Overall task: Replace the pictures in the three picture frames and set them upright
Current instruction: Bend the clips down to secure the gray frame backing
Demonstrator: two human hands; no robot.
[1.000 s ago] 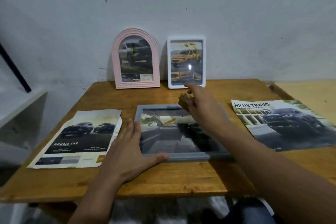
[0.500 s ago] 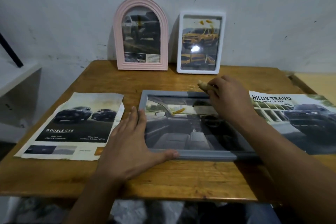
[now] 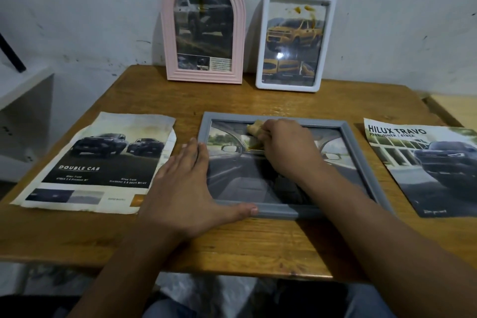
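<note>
From the head camera, you look to be on the third frame: the grey frame (image 3: 286,165) lies flat, face up, under both your hands, while the pink arched frame (image 3: 204,24) and the white frame (image 3: 295,40) stand upright against the wall, well beyond your fingertips. Your left hand (image 3: 185,186) is spread flat, fingers straight along the grey frame's left edge and thumb on its near rail, pinning it to the table (image 3: 232,245). Your right hand (image 3: 286,147) is curled, pinching a small yellowish wad (image 3: 254,128) against the glass near the far rail; what the wad is I cannot tell. You seem to be wiping. Next you would need to lift the frame and stand it beside the others. Loose prints lie outside either hand: the double-cab sheet (image 3: 98,162) and the Hilux sheet (image 3: 433,162).
</note>
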